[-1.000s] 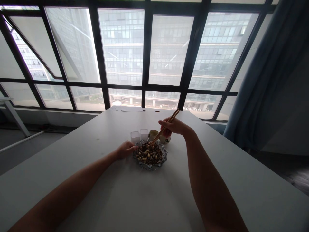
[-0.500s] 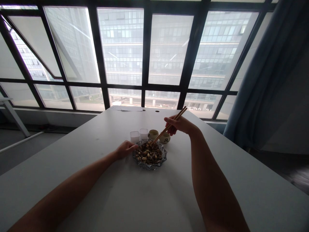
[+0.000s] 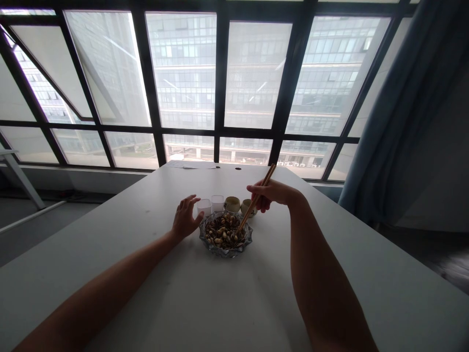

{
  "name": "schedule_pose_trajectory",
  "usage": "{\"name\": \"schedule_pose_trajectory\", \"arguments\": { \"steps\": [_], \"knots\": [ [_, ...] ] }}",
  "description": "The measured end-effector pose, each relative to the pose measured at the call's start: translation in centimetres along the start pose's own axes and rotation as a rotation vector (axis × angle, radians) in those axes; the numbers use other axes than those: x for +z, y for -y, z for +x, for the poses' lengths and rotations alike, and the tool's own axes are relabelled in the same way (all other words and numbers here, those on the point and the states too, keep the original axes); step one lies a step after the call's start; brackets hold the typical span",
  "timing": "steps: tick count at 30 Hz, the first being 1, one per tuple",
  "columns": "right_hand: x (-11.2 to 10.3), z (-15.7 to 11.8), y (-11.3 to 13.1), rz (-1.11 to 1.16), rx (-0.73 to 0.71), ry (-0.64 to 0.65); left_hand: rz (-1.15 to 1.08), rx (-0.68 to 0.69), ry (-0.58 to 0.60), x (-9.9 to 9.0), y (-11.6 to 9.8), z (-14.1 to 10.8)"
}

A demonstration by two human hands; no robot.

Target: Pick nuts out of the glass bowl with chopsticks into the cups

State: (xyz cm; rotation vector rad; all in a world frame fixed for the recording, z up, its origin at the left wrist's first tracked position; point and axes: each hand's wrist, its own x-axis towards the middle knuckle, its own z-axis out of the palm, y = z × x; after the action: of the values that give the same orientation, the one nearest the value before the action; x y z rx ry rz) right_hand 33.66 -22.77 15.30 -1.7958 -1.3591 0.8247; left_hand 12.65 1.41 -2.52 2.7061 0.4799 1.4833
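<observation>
Glass, with a jagged rim, the bowl (image 3: 224, 253) sits on the white table (image 3: 220, 303), filled with pale and dark nuts or seeds (image 3: 219, 232). Wooden chopsticks (image 3: 248, 211) dip in toward its three o'clock, gripped in the closed fingers of the right hand (image 3: 271, 193) at two. At ten, the left hand (image 3: 185, 219) is open, fingers spread; whether its thumb touches the rim, I cannot tell. Clear cups (image 3: 204, 208) crowd eleven; yellowish cups (image 3: 232, 204) stand at twelve and one, the latter partly blocked by the chopsticks. Papers (image 3: 196, 165) lie far off toward eleven.
</observation>
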Motion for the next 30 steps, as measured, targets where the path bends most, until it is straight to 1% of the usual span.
{"name": "schedule_pose_trajectory", "arguments": {
  "steps": [5, 8, 13, 20, 27, 30],
  "knots": [
    [0.1, 0.1, 0.0, -0.002, 0.002, -0.015, 0.038, -0.077, 0.149, 1.2, 1.1, -0.6],
    [0.2, 0.2, 0.0, 0.004, 0.012, -0.021, 0.038, -0.098, 0.197, 1.6, 1.4, -0.8],
    [0.3, 0.6, -0.2, -0.001, 0.007, -0.035, 0.02, -0.127, 0.254, 1.7, 1.5, -0.9],
    [0.4, 0.9, -0.1, 0.036, -0.058, -0.138, -0.021, -0.146, 0.247, 1.6, 1.4, -0.8],
    [0.6, 0.7, 0.3, 0.009, -0.038, -0.149, -0.098, -0.118, 0.18, 1.2, 1.2, -0.5],
    [0.7, 0.7, 0.3, 0.003, -0.054, -0.162, -0.157, -0.101, 0.139, 1.2, 1.1, -0.4]
  ]
}}
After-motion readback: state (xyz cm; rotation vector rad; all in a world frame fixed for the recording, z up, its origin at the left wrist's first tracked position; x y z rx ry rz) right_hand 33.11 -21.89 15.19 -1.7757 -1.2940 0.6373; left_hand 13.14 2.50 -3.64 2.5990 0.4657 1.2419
